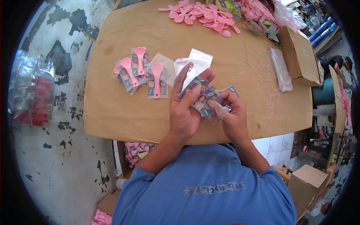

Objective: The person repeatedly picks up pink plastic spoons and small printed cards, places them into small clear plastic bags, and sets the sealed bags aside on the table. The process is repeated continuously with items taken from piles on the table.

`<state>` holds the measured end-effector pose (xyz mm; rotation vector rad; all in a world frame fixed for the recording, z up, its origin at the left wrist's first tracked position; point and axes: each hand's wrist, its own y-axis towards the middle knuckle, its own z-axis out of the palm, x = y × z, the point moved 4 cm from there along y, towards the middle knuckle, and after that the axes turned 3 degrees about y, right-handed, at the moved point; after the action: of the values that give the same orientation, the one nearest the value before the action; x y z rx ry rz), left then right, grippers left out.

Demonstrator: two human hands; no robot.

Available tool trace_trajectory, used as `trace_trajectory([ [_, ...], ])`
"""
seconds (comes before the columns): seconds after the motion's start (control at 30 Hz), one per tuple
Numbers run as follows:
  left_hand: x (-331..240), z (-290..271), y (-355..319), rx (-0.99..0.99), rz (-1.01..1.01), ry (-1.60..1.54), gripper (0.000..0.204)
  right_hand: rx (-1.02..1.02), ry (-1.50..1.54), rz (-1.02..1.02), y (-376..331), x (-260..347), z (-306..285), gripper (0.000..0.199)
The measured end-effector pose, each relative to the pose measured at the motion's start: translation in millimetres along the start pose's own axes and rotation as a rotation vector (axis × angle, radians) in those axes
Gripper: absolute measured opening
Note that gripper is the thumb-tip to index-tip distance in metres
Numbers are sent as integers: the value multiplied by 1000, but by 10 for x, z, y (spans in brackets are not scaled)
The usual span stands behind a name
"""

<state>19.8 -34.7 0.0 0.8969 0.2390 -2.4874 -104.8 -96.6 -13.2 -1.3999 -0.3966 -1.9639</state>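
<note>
My left hand point(185, 108) holds a small stack of blue printed cards point(202, 100) fanned above the brown cardboard-covered table point(112, 108). My right hand point(232, 114) pinches the cards' right edge; its fingertips wear clear finger covers. Just beyond my hands lie empty clear plastic bags point(195, 63). To the left sit finished packs point(137, 73), each a clear bag with a card and a pink plastic spoon.
A heap of loose pink spoons point(204, 15) lies at the table's far edge. A stack of clear bags point(280, 69) and a cardboard box point(302, 56) sit at the right. Under the table is a box of pink items point(137, 152). Another person point(337, 63) bends at far right.
</note>
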Motion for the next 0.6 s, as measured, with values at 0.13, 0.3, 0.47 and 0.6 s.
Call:
trace_trajectory([
  [0.13,-23,42,-14,-2,70,-187,56,-10,-70,12,-90,25,65,19],
  [0.3,18,44,-32,77,34,-251,55,-27,-66,38,-61,-3,123,21],
  [0.47,60,25,-31,56,-4,-250,52,-102,-106,-110,29,-116,83,27],
  [0.6,-18,-50,4,-45,21,-139,47,-220,-307,-350,8,135,219,29],
])
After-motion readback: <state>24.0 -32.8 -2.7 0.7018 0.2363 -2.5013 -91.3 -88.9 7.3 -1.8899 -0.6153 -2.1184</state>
